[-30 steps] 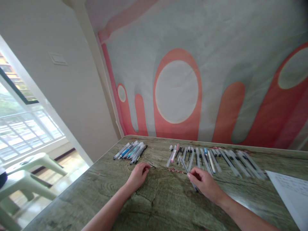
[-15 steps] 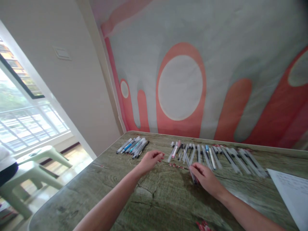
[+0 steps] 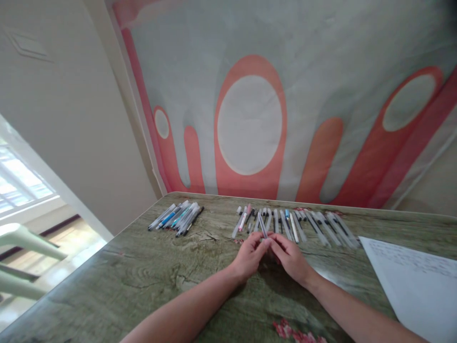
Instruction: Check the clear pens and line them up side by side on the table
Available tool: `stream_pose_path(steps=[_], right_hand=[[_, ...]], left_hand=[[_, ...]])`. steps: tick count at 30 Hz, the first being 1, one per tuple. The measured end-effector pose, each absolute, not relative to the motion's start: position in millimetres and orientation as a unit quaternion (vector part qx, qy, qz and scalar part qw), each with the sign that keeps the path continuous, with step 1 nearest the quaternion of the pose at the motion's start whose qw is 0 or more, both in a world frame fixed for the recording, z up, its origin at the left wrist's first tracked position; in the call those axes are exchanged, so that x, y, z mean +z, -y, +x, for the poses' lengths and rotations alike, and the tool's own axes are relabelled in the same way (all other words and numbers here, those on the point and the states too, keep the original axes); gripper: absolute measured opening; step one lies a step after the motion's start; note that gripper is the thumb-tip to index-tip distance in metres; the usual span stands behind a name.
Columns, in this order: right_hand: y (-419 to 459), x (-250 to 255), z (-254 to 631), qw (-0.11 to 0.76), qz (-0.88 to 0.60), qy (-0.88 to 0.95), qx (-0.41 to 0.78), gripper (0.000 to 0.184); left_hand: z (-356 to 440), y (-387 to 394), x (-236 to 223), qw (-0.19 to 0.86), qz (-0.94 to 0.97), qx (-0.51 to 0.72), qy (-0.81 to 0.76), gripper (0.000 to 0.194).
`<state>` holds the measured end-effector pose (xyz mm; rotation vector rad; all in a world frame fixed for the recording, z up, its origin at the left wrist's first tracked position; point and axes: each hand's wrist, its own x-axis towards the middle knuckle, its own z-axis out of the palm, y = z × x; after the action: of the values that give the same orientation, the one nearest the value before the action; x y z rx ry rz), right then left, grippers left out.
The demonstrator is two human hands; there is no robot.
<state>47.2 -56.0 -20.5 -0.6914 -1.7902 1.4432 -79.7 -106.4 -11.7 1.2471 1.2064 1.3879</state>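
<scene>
My left hand [image 3: 252,255] and my right hand [image 3: 287,255] meet over the middle of the table, fingers closed together around a slim pen [image 3: 262,225]. The pen's clear upper end sticks up between the fingertips, and its lower part is hidden by the hands. Just beyond lies a spread row of capped pens [image 3: 294,227], mostly clear-barrelled with dark ends. Among them are a pink and white pen [image 3: 243,219] and a white pen with a blue end. Farther left, a bundle of pens [image 3: 178,216] lies close together, some blue or teal.
A sheet of paper with writing [image 3: 417,286] lies at the right of the wood-patterned table [image 3: 150,271]. A patterned wall covering [image 3: 317,71] rises behind the table. Pale green stools [image 3: 26,243] stand on the floor at the left.
My left hand has moved right and joined my right hand at the pen, which only the right held before. The camera view has turned somewhat to the right.
</scene>
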Motion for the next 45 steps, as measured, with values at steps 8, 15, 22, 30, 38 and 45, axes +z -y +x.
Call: stream_pose_path(steps=[8, 15, 22, 30, 38, 45], right_hand=[[55, -23, 46, 0.334, -0.274, 0.673, 0.6, 0.045], [52, -26, 45, 0.354, -0.308, 0.656, 0.591, 0.046], [55, -22, 46, 0.371, -0.325, 0.698, 0.519, 0.042], [55, -27, 43, 0.337, -0.298, 0.657, 0.605, 0.042], [54, -26, 41, 0.362, -0.309, 0.661, 0.58, 0.034], [53, -26, 39, 0.35, -0.326, 0.668, 0.57, 0.04]], left_hand=[[-90, 102, -13, 0.544, 0.349, 0.65, -0.4, 0.032], [-93, 97, -15, 0.554, 0.282, 0.689, -0.373, 0.028], [-93, 97, -17, 0.555, 0.26, 0.691, -0.383, 0.03], [-96, 94, -18, 0.541, 0.234, 0.7, -0.402, 0.03], [-98, 94, -17, 0.535, 0.24, 0.704, -0.401, 0.028], [-100, 93, -17, 0.528, 0.249, 0.697, -0.416, 0.03]])
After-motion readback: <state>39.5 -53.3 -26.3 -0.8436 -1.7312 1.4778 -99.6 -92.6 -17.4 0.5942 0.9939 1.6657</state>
